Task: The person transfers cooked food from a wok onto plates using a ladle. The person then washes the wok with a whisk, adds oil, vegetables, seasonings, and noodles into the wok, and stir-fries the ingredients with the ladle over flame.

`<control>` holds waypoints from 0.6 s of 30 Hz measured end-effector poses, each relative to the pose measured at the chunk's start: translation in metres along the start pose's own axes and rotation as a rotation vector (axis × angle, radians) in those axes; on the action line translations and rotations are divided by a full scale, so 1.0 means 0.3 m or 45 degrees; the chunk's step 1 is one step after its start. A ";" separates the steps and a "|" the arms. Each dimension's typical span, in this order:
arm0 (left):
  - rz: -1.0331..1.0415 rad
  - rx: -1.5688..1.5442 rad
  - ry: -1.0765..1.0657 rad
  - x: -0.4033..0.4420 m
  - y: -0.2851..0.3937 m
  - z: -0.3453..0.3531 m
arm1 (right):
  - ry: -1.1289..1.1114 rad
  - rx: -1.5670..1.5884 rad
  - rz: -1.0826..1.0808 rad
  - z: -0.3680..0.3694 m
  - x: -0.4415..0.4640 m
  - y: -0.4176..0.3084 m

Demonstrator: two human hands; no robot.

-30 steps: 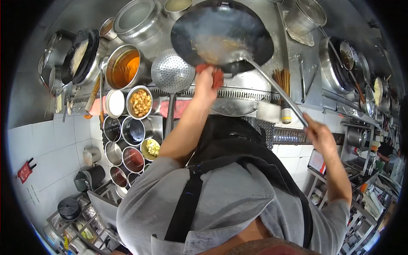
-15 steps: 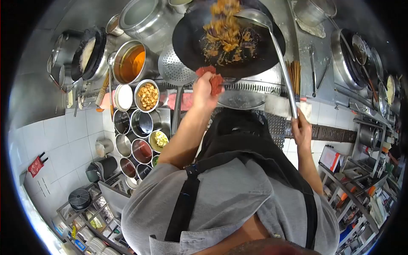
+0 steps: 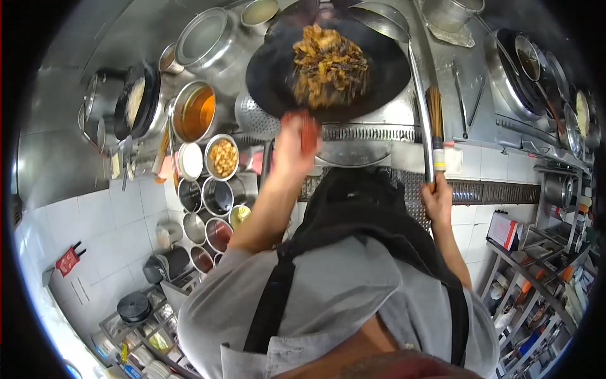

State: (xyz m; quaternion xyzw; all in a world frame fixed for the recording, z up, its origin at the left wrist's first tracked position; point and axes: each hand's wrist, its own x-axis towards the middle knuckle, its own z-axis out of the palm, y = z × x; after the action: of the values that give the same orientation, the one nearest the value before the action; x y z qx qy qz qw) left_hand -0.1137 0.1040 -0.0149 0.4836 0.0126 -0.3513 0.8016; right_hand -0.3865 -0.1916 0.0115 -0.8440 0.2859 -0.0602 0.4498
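My left hand (image 3: 293,142) is closed around a folded red cloth (image 3: 309,131) at the near edge of the black wok (image 3: 268,82); the wok's handle is hidden under the cloth. Browned, sauced pieces of food (image 3: 328,63) are bunched in the middle of the wok, blurred at their lower edge. My right hand (image 3: 437,201) grips the end of a long-handled metal ladle (image 3: 421,107). The ladle's bowl rests at the wok's far right rim.
Left of the wok stand a pot of orange liquid (image 3: 194,112), a perforated skimmer (image 3: 252,117) and a bowl of browned cubes (image 3: 223,156). Several ingredient tubs (image 3: 218,196) sit below. A bamboo brush (image 3: 435,123) and tongs (image 3: 459,101) lie at right.
The food that was thrown up at the wok's far side now sits bunched in its middle. The wok and my left hand have shifted slightly left, and my right hand has come slightly nearer my body.
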 end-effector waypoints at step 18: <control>-0.139 -0.178 0.350 0.200 0.073 0.156 | 0.045 0.315 0.192 0.008 0.105 -0.084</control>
State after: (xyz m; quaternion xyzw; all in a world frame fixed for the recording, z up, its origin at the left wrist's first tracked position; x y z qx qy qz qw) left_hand -0.0709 0.0404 0.0050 0.4688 0.1728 -0.3233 0.8036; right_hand -0.3486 -0.1960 0.0251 -0.7570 0.3466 -0.0758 0.5487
